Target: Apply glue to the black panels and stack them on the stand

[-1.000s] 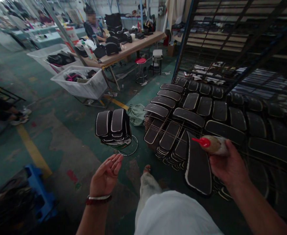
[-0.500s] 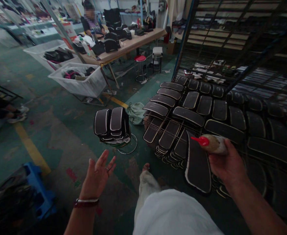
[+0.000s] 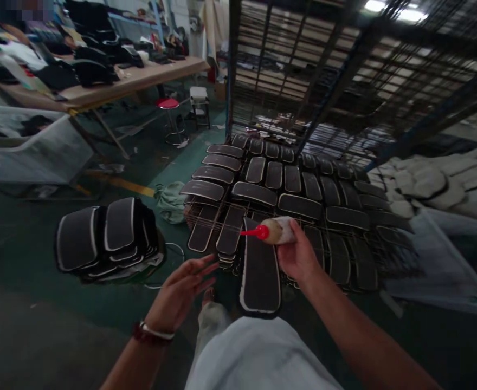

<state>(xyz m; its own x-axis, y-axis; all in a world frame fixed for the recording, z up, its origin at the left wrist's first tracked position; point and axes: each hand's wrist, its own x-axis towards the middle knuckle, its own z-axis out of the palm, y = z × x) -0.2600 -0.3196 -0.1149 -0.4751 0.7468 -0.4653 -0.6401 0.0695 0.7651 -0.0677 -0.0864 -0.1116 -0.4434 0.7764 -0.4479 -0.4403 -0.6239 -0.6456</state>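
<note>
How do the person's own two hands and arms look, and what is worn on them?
The left hand and the right hand wear no gloves, and no sleeves show on the forearms. Around the left wrist are a dark red bracelet and a thin, pale band; the right wrist shows nothing worn.

"Twelve being dead ahead, where's the squeeze bottle [image 3: 279, 231]?"
"At one, in the right hand [image 3: 299, 257], over the far end of one panel [image 3: 260, 281]."
"And the stacked panels [image 3: 291, 179]?"
"Spread from twelve to two, before the mesh rack [image 3: 336, 84]; another pile [image 3: 78, 238] lies at ten, beyond the left hand [image 3: 181, 292]."
"What's between?"
"A cloth heap [image 3: 171, 201], at eleven."
"Farther off?"
"A worktable [image 3: 141, 79] at eleven, a round stool [image 3: 167, 103] at its near edge, a plastic bin [image 3: 39, 162] before it at ten."
</note>
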